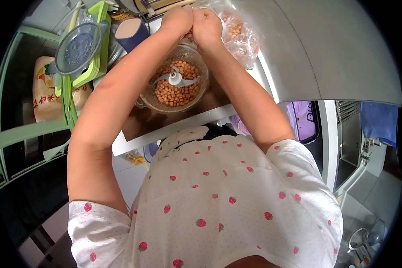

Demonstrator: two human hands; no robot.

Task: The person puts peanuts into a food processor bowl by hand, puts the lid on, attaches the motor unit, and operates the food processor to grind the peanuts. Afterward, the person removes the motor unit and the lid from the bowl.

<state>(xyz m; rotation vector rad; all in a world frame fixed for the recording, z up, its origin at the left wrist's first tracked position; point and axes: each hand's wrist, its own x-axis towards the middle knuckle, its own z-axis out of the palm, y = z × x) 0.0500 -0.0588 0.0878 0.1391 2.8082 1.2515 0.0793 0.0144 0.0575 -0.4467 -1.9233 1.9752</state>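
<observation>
My left hand (pixel 178 21) and my right hand (pixel 207 27) are drawn together, fingers curled inward, at the top of the view. A few reddish-brown peanuts (pixel 189 36) peek out between and below them. Just beneath the hands stands a clear food processor bowl (pixel 204 71). Inside it, shelled peanuts (pixel 178 96) surround a blade with a white hub (pixel 175 79). Beside my right hand lies an opened clear plastic bag (pixel 248 49) with more peanuts. My fingertips are mostly hidden.
A dark blue container (pixel 133 38) stands left of the bowl. Farther left are a green basket (pixel 98 67), a translucent lid-like dish (pixel 78 48) and a printed bag (pixel 47 100). A grey metal panel (pixel 335 49) borders the right. The brown counter (pixel 143 125) ends near my body.
</observation>
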